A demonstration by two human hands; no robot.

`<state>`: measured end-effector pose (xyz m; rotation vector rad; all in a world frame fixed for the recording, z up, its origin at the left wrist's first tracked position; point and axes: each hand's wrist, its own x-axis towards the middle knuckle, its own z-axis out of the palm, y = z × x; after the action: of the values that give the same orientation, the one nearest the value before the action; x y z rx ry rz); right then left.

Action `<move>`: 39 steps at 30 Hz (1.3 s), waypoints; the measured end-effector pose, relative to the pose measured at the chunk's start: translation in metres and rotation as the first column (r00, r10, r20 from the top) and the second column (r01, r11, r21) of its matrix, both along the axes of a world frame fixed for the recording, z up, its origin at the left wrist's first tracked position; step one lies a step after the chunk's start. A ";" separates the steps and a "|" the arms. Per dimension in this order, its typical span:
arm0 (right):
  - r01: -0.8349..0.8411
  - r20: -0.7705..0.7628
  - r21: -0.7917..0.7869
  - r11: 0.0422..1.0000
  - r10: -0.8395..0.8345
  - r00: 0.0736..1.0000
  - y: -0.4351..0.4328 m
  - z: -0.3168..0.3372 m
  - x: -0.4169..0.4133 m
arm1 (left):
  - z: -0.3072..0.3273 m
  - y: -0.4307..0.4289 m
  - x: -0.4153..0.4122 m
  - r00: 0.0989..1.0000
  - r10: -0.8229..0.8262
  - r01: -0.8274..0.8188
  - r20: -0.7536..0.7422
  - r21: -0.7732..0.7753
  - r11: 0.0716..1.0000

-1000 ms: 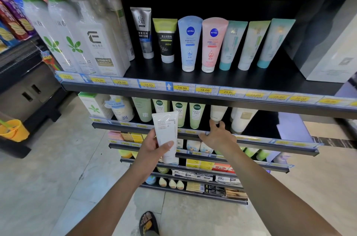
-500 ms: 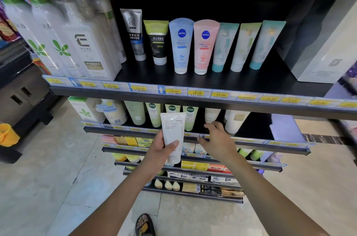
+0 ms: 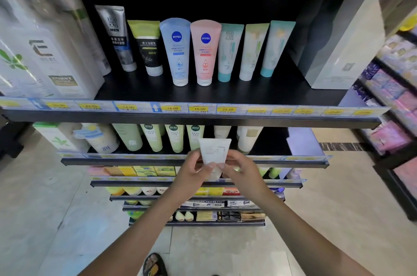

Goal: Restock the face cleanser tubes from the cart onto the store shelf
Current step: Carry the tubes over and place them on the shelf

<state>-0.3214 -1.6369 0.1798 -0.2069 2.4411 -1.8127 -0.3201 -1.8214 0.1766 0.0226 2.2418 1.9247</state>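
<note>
Both hands hold one white tube. The left hand pinches its left side and the right hand pinches its right side, thumbs on the front. The tube stands with its flat end up, right in front of the edge of the second shelf. Just behind it on that shelf stand three green tubes in a row. On the top shelf stand seven tubes side by side; one is blue and one is pink. One gray box stands to their right.
</note>
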 end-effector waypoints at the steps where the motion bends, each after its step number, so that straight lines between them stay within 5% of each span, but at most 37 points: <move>1: 0.034 -0.042 0.029 0.999 -0.032 0.999 0.002 0.000 0.000 | -0.002 0.000 -0.001 0.999 0.029 -0.030 -0.039 -0.027 0.999; 8: 0.209 -0.254 0.141 0.968 -0.168 0.952 0.005 -0.003 -0.019 | -0.004 0.006 -0.016 0.996 0.060 -0.062 -0.071 -0.018 0.998; 25: 0.266 -0.093 0.032 0.963 -0.262 0.960 -0.017 -0.023 -0.038 | -0.016 0.014 -0.044 0.989 -0.072 0.091 0.130 -0.148 0.985; 39: 0.169 -0.159 0.127 0.977 -0.148 0.976 -0.006 -0.033 -0.049 | -0.017 0.024 -0.047 0.987 -0.065 0.093 0.147 -0.185 0.978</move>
<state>-0.3709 -1.6431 0.1463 -0.1451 2.7499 -1.7326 -0.3668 -1.7972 0.1592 -0.0483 2.2841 1.6106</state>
